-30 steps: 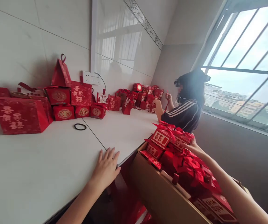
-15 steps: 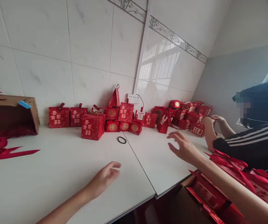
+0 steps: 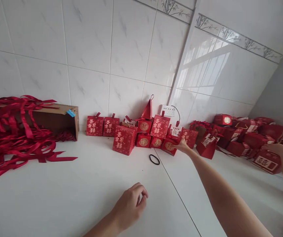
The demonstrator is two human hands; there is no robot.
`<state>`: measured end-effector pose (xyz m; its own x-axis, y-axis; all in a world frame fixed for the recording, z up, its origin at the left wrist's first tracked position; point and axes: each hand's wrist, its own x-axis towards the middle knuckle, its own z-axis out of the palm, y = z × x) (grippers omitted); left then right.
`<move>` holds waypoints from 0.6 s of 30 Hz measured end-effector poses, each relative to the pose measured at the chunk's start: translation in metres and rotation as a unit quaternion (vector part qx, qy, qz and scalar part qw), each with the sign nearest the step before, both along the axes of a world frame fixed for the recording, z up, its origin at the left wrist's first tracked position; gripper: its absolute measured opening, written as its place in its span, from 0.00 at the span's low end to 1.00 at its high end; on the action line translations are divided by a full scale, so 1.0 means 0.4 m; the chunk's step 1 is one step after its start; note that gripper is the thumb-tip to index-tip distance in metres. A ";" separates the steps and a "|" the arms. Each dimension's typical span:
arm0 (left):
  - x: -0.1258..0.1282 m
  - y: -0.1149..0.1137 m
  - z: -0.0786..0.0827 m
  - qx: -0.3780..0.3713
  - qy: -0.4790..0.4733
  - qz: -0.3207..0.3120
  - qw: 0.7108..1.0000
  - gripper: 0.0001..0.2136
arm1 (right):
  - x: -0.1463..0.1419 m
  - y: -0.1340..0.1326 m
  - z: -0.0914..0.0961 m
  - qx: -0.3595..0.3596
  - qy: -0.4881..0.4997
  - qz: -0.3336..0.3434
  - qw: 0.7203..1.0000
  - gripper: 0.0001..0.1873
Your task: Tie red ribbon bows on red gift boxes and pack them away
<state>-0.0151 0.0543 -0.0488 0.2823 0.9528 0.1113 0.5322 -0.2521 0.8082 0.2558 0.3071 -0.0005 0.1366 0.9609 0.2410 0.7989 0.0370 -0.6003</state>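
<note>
My right hand (image 3: 184,146) reaches out to the row of red gift boxes by the wall. Its fingers close at the lower right of a small red gift box with a white label (image 3: 175,131), which stands above a red box with a round gold emblem (image 3: 169,146). Part of the grip is hidden. Over the near tabletop, my left hand (image 3: 133,203) is loosely curled, thumb close to the forefinger, with nothing visible in it. A black elastic band (image 3: 154,159) lies between the hands and the boxes. Left of centre stands a larger red box with gold characters (image 3: 123,141).
Red ribbons (image 3: 28,138) spill from a cardboard box (image 3: 76,126) lying at the left. A pile of red boxes (image 3: 245,135) fills the far right, where another person's hand (image 3: 274,151) rests at one. A power socket (image 3: 167,110) is on the tiled wall.
My right hand has moved forward and left from above the table to the labelled box. My left hand's fingers have curled in. The view has turned right-to-left, showing more ribbons.
</note>
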 end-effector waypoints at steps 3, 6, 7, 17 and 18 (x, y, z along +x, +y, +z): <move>-0.003 0.003 0.003 -0.013 -0.005 -0.003 1.000 0.07 | 0.002 0.020 -0.003 -0.015 0.019 -0.005 1.000 0.48; -0.007 0.007 0.004 -0.019 -0.022 -0.004 1.000 0.07 | 0.003 -0.007 0.001 -0.035 0.019 -0.028 0.999 0.47; -0.008 0.008 0.005 -0.021 -0.029 -0.001 0.999 0.07 | 0.003 -0.028 0.005 -0.039 0.014 -0.037 0.998 0.48; -0.004 0.011 -0.012 0.047 -0.173 0.081 0.980 0.28 | -0.239 -0.389 0.038 0.169 -0.029 0.111 0.979 0.40; -0.006 0.016 -0.011 0.055 -0.207 0.099 0.972 0.30 | -0.280 -0.420 0.031 0.139 -0.022 0.137 0.981 0.43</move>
<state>-0.0174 0.0607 -0.0533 0.0036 0.9597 0.2810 0.2135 -0.2753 0.9374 0.1437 0.1390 0.0121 -0.1347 0.8565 0.4982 0.7614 0.4112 -0.5011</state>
